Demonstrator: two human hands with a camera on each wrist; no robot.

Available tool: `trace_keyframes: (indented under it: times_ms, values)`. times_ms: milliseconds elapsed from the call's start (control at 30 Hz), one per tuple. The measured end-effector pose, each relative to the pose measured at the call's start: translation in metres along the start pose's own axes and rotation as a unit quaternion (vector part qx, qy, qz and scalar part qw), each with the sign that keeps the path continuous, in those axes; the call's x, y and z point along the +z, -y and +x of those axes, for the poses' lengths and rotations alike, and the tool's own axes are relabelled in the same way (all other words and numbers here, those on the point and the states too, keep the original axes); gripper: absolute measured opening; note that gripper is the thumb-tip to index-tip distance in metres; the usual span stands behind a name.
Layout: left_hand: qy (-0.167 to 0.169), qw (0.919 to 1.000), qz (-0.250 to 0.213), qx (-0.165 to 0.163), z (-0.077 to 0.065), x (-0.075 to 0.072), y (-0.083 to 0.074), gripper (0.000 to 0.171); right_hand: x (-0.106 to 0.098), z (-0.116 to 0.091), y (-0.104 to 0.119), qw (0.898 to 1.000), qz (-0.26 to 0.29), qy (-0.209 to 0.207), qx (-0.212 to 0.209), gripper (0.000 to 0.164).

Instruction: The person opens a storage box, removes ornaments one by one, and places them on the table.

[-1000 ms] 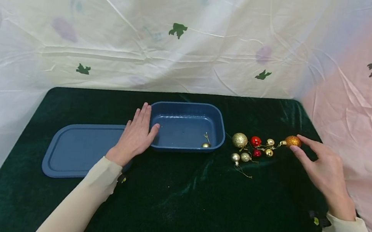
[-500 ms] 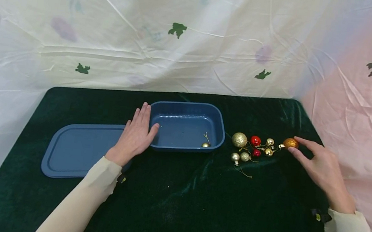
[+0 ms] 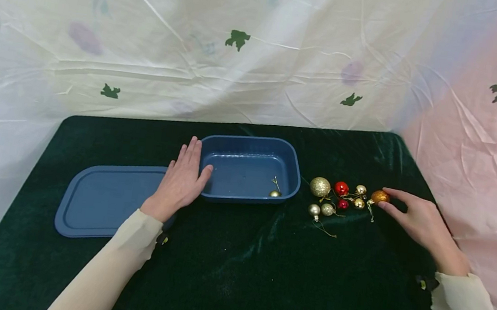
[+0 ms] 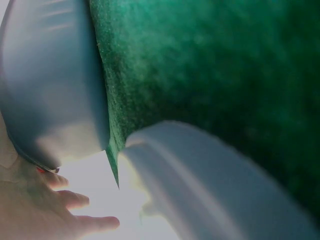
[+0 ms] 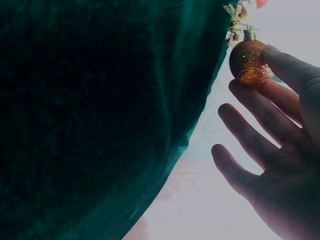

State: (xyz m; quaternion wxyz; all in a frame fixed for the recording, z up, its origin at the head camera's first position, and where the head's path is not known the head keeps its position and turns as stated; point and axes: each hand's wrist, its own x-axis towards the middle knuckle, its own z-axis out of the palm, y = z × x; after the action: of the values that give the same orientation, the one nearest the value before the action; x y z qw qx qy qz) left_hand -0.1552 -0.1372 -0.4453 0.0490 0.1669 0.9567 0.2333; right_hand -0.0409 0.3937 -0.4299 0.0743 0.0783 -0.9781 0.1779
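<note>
Between thumb and fingertips, my right hand (image 3: 421, 223) pinches an orange glitter Christmas bauble (image 3: 380, 197); the right wrist view shows the same orange bauble (image 5: 250, 64) with its gold cap pointing up. Just left of it lies a cluster of small baubles: a large gold glitter bauble (image 3: 320, 187), a red bauble (image 3: 341, 188) and several smaller gold, silver and red ones with strings. My left hand (image 3: 182, 175), fingers straight, rests against the left wall of a blue box (image 3: 247, 199). Inside the box, near its front right corner, lies one small gold bauble (image 3: 275, 193).
A blue lid (image 3: 105, 199) lies flat left of the box, partly under my left forearm. Dark green velvet cloth (image 3: 233, 282) covers the table. Pale patterned curtains (image 3: 256, 89) hang behind and at both sides.
My right hand has moved left with the orange bauble, closer to the cluster. Its cap and string have swung from pointing left to hanging downward. The left hand and box have stayed put.
</note>
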Motion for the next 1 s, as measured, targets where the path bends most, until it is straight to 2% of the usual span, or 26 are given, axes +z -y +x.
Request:
trace_keyframes:
  times_ms: [233,433,533,633,767,1000]
  values:
    - [-0.001,1.0,0.0,-0.002,0.0,0.0,0.001,0.079,0.006,0.006,-0.001,0.999,-0.006,0.037,0.004,0.041]
    - [0.0,1.0,-0.005,0.0,-0.001,0.0,0.001,0.079,0.006,0.012,-0.001,0.996,-0.009,0.085,0.026,0.046]
    - [-0.001,1.0,-0.007,-0.001,0.0,0.0,0.0,0.078,0.004,0.012,0.001,0.995,-0.011,0.097,0.033,0.049]
    - [-0.003,1.0,-0.008,0.001,0.0,0.0,-0.001,0.078,-0.001,0.011,0.006,0.996,-0.014,0.08,0.024,0.05]
    - [-0.003,1.0,-0.008,0.001,0.0,0.0,-0.001,0.078,-0.006,0.01,0.02,0.999,-0.014,0.034,0.0,0.048]
    - [-0.002,1.0,-0.006,0.001,0.0,0.0,0.0,0.079,-0.008,0.012,0.062,0.998,0.02,-0.06,-0.029,0.041]
